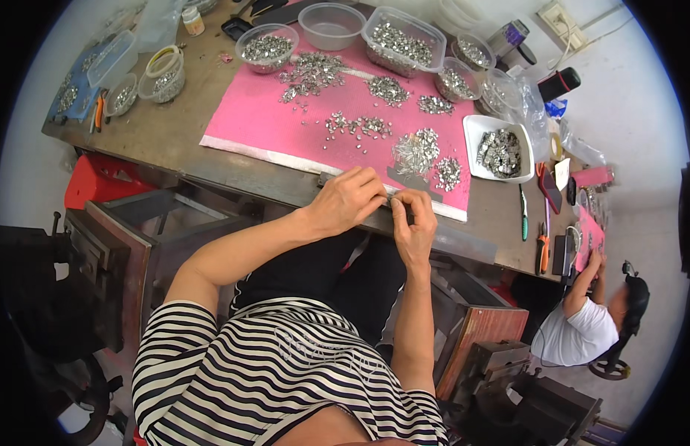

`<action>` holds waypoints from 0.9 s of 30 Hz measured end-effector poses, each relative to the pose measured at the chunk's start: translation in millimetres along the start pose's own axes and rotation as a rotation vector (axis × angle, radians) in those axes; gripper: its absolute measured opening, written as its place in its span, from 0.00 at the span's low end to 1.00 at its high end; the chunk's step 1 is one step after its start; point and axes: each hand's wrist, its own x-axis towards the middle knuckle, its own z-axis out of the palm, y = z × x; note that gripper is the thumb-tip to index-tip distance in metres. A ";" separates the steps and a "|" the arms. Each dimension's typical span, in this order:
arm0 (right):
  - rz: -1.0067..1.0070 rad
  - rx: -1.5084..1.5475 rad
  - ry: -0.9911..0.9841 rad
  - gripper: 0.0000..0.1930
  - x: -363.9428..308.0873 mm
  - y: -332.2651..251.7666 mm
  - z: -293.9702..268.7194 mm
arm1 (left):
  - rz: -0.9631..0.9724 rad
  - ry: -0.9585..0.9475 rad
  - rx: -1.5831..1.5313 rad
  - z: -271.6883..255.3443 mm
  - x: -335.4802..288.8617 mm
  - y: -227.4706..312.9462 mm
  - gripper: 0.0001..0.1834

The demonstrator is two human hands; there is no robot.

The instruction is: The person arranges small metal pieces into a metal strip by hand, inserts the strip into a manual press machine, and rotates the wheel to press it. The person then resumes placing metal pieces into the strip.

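My left hand (350, 196) and my right hand (412, 219) meet at the table's front edge, fingertips pinched close together. What they pinch is too small and too covered by the fingers to name. Just beyond them, on the pink mat (271, 130), lie a heap of thin silvery pins (413, 154) and a small pile of shiny metal pieces (448, 173). A flat grey plate (416, 182) lies by the pins. Farther back on the mat are loose metal pieces (360, 125) and a larger heap (313, 74).
A white tray (470, 149) of metal pieces stands at right, near green-handled pliers (524, 215) and an orange-handled tool (543, 254). Clear tubs (331, 27) line the back. A co-worker (583, 327) sits at far right. A red stool (100, 182) is at left.
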 end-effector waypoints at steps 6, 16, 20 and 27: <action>-0.108 -0.098 0.001 0.04 1.6 1.3 3.0 | -0.021 0.065 0.037 -2.2 -5.7 1.2 0.16; -0.335 -0.448 -0.015 0.08 -2.7 -5.2 3.3 | -0.030 0.055 0.047 -0.3 -12.3 3.7 0.20; -0.350 -0.408 -0.006 0.08 -3.9 -3.5 -0.6 | -0.026 0.078 -0.012 -4.3 -5.2 -1.3 0.14; -0.073 -0.236 0.016 0.07 29.2 22.3 -13.5 | 0.095 -0.062 0.147 10.0 49.3 -37.1 0.06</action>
